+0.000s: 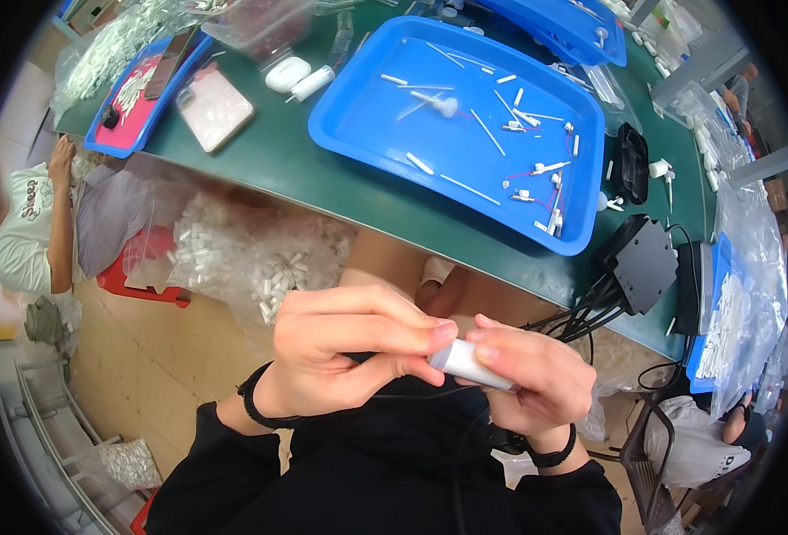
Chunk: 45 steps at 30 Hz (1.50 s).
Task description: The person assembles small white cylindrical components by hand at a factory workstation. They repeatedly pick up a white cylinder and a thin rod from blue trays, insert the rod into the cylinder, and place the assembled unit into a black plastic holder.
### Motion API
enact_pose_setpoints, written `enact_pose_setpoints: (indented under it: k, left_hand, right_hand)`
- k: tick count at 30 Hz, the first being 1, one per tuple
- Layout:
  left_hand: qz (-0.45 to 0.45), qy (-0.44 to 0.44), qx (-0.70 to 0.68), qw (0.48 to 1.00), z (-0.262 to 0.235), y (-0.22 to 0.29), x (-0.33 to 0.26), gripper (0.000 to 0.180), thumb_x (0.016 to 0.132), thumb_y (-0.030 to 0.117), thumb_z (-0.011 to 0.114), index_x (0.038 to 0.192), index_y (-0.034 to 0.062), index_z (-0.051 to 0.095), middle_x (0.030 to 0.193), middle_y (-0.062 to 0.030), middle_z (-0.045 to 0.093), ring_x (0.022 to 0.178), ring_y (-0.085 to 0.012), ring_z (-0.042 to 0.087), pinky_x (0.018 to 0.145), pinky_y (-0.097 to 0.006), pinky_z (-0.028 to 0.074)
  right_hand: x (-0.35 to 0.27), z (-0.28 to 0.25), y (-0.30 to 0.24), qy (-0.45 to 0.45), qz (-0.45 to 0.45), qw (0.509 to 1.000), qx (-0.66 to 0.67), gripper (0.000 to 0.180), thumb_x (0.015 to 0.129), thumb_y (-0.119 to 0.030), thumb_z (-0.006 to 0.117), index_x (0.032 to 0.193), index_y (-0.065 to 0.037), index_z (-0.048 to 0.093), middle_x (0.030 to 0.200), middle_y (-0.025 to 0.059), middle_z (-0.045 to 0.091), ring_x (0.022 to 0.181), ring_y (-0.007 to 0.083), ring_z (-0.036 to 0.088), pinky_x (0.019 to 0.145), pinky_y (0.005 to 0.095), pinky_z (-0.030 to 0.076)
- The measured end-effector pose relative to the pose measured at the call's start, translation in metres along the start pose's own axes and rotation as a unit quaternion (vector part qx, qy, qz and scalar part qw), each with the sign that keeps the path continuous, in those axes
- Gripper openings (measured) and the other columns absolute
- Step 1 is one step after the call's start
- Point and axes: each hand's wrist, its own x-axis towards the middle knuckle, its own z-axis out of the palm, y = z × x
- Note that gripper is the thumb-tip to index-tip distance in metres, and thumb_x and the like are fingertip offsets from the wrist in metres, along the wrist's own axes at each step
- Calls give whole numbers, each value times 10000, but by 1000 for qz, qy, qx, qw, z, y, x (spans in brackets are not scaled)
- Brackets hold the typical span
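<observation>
In front of my body, above my lap, I hold a short white plastic cylinder with a greyish, see-through end. My left hand pinches that greyish end between thumb and forefinger. Around the white body, my right hand is closed, with its thumb on top. The cylinder lies almost level, its grey end toward the left. Part of it is hidden behind my right fingers. Beyond my hands, a blue tray on the green table holds thin white rods, small white tubes and little parts with red wires.
A phone in a clear case and a white earbud case lie left of the tray. A bag of white tubes is below the table edge. A black cabled device stands right. People sit at both sides.
</observation>
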Motion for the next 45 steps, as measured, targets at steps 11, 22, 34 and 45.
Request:
enact_pose_setpoints:
  k: [11, 22, 34, 45]
  left_hand:
    - [-25, -38, 8, 999, -9, 4, 15, 325, 578, 12, 818, 866, -21, 672, 827, -147, 663, 769, -216, 659, 647, -270, 516]
    - [110, -22, 30, 993, -7, 2, 13, 328, 619, 121, 820, 861, -33, 661, 817, -145, 654, 728, -247, 666, 584, -277, 551]
    - [218, 3, 235, 947, 0, 5, 2, 333, 611, 78, 796, 862, -72, 637, 798, -160, 635, 676, -260, 654, 563, -284, 555]
    - [112, 28, 149, 982, 2, -3, 11, 426, 655, 138, 782, 981, -73, 607, 922, -200, 638, 789, -275, 658, 685, -317, 540]
  right_hand:
    - [4, 3, -5, 37, -21, 999, -15, 278, 685, 9, 736, 941, -65, 655, 954, 165, 646, 821, 277, 664, 777, 364, 560]
    - [0, 5, -11, 19, -36, 998, -42, 384, 633, -19, 785, 986, 5, 636, 931, 156, 648, 780, 267, 663, 658, 315, 558]
    - [1, 4, -8, -9, -32, 999, -33, 353, 640, 42, 749, 977, 12, 651, 945, 158, 648, 779, 271, 660, 635, 304, 555]
    - [5, 24, 3, -14, 121, 992, 8, 271, 825, -31, 606, 1078, 47, 550, 992, 150, 587, 819, 230, 578, 711, 287, 472]
